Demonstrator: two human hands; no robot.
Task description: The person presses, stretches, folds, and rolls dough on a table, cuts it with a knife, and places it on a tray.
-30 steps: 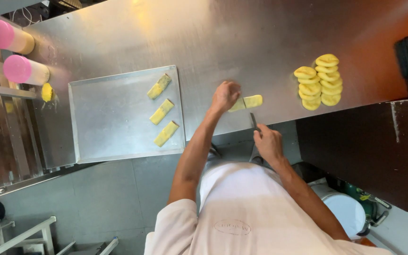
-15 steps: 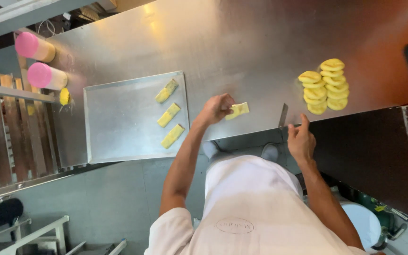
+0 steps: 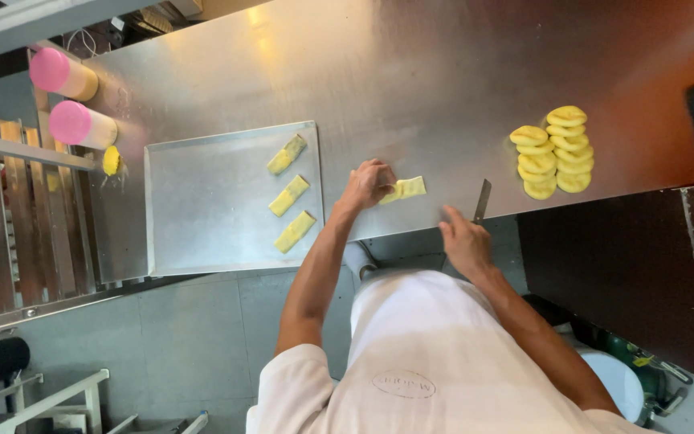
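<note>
Left hand (image 3: 365, 184) grip on folded yellow dough (image 3: 406, 190), steel table (image 3: 443, 80)

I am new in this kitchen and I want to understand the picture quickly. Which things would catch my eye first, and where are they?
First come the stacked yellow rounds on the right of the steel counter, and two pink-capped bottles at far left. A metal tray holds three yellow strips in a row. At the counter's near edge, the left hand touches a yellow piece, and the right hand is at a knife.
</note>
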